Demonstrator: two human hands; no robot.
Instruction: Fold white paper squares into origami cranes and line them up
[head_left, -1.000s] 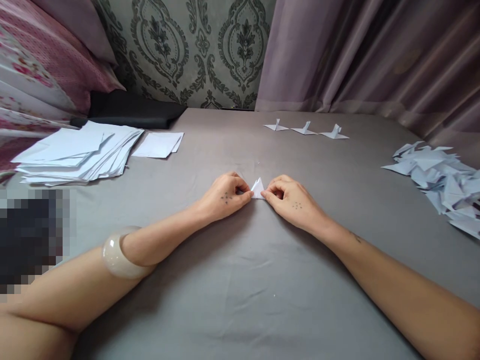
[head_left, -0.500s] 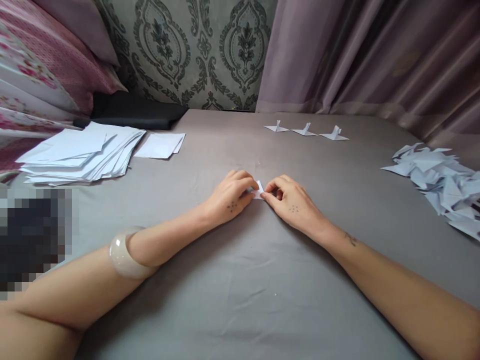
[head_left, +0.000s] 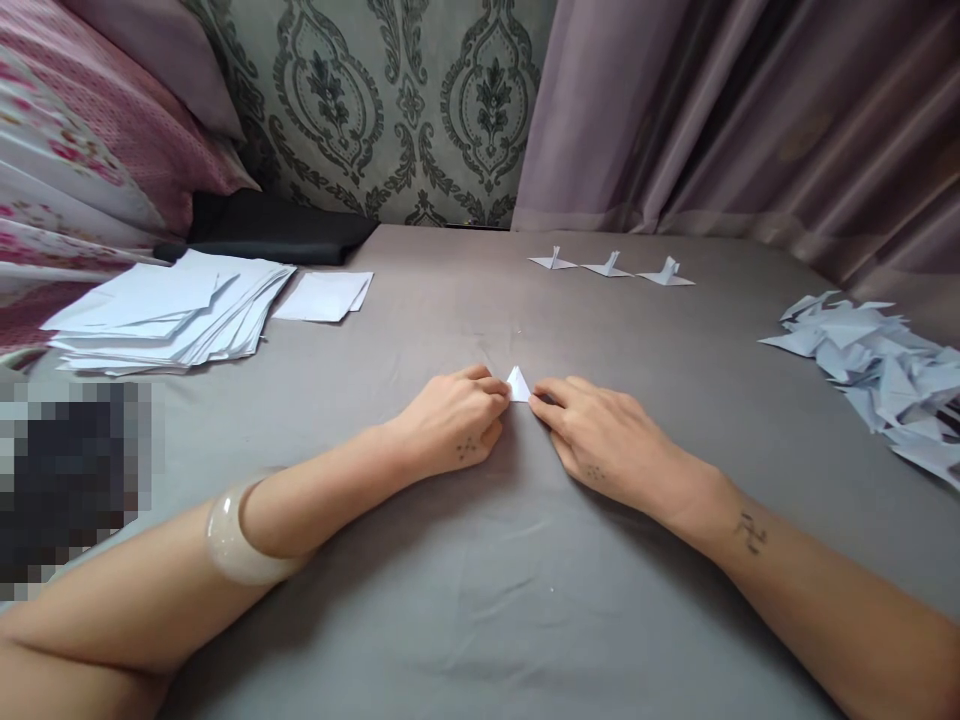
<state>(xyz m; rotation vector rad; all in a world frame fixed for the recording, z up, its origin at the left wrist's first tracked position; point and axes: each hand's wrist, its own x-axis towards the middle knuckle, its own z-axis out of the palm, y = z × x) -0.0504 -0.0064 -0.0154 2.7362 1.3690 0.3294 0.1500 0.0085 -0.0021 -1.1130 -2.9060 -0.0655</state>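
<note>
A small folded piece of white paper (head_left: 518,386), triangular with its point up, is between my two hands at the middle of the grey cloth. My left hand (head_left: 457,418) pinches its left edge, the fingers curled in. At the right edge, the thumb and fingers of my right hand (head_left: 600,430) close on the paper. My fingers hide both side corners. Farther back stand three folded paper birds (head_left: 553,260) in a row.
A thick stack of white paper (head_left: 150,310) lies at the left, beside a few smaller sheets (head_left: 322,297). Behind them is a folded black cloth (head_left: 277,228). A heap of folded white paper birds (head_left: 885,370) is at the right. A curtain (head_left: 637,110) hangs behind the grey cloth (head_left: 517,590).
Both hands have shifted slightly toward me and turned, their fingers now at the paper's sides. More of the folded paper shows, as an upright triangle.
</note>
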